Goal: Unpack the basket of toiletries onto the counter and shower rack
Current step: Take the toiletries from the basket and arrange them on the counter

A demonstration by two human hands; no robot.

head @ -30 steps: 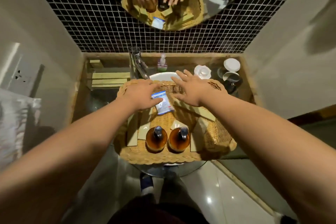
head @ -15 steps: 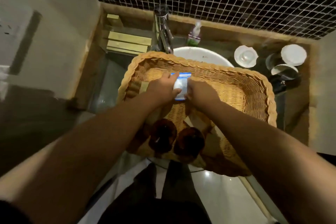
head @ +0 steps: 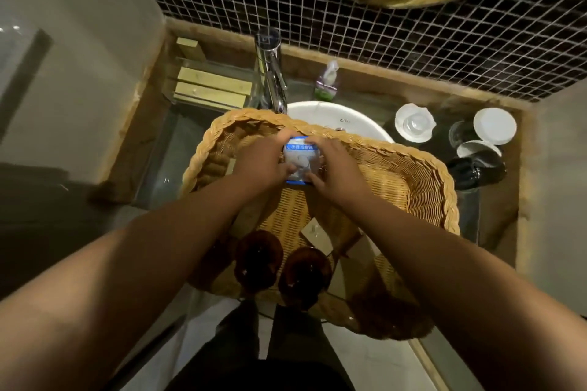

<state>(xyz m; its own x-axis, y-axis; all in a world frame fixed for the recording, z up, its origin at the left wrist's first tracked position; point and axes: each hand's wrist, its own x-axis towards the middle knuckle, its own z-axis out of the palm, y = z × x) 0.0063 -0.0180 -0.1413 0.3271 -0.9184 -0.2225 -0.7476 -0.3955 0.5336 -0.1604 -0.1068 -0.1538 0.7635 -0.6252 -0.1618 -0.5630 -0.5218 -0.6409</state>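
Wicker basket (head: 413, 168) fills the middle of the view, with both forearms reaching into it from its near side. White basin (head: 333, 114) shows just beyond the basket's far rim. A chrome tap (head: 270, 73) rises past the far-left part of that rim, and pale wooden slabs (head: 209, 89) lie farther out to the basket's far left. Two amber bottles (head: 259, 259) stand side by side at the basket's near end, in shadow.

The left hand (head: 260, 162) and right hand (head: 336, 168) meet over the basket's far half, just inside its rim. They hold a small blue-and-white packet (head: 298, 162) between them. The left hand's fingers curl round the packet's left edge with the thumb on its face, and the right hand pinches the right edge the same way. Whether the packet touches the basket's woven floor cannot be told.
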